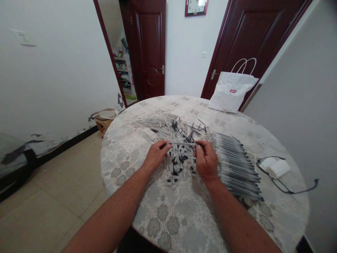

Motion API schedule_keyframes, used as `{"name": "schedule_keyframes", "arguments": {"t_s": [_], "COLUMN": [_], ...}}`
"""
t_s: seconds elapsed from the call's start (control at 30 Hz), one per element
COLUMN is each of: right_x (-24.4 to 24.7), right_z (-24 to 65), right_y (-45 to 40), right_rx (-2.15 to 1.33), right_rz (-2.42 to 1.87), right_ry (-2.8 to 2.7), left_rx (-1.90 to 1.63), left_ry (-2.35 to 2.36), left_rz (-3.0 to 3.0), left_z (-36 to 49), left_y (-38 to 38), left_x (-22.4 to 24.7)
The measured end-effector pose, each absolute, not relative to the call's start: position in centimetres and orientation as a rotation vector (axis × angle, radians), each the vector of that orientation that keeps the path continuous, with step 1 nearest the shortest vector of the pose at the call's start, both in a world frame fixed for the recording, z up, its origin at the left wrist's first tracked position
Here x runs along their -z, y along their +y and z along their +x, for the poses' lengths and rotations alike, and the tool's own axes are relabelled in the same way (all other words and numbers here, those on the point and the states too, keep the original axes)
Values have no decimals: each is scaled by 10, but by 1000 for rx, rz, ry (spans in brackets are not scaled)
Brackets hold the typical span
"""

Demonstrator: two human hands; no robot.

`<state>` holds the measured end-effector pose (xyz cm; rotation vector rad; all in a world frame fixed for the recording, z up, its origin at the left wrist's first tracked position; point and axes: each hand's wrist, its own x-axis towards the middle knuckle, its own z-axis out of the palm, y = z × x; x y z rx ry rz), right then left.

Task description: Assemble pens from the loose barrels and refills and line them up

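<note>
A slim, whitish pen barrel (pixel 183 143) is held level between my two hands, over the middle of the round table. My left hand (pixel 157 153) pinches its left end, and the fingertips of my right hand (pixel 206 160) are closed on its right end. Just below the barrel lies a heap of small pale and black pen caps (pixel 181 165). Thin dark pen refills (pixel 195 129) are scattered beyond it. Translucent pen barrels (pixel 151 121) lie loose at the back left. To the right of my right hand, assembled-looking pens (pixel 237 165) form a neat row.
A floral tablecloth (pixel 168 211) covers the table. Eyeglasses (pixel 281 184) and a white folded tissue pack (pixel 276 168) sit at the right. At the back right stands a white paper bag (pixel 231 91). A wooden stool (pixel 103 123) is beyond the left edge.
</note>
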<state>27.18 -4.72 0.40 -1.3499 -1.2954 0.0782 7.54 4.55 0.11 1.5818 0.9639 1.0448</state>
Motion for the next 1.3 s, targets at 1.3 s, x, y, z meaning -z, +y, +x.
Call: {"name": "schedule_keyframes", "arguments": {"t_s": [1.3], "right_x": [5], "right_z": [247], "right_y": [-45], "right_rx": [-82], "right_rz": [-1387], "right_ry": [-1734], "left_rx": [-1174], "left_ry": [640], "left_rz": [771], "left_z": [67], "left_y": [61], "left_x": [2]}}
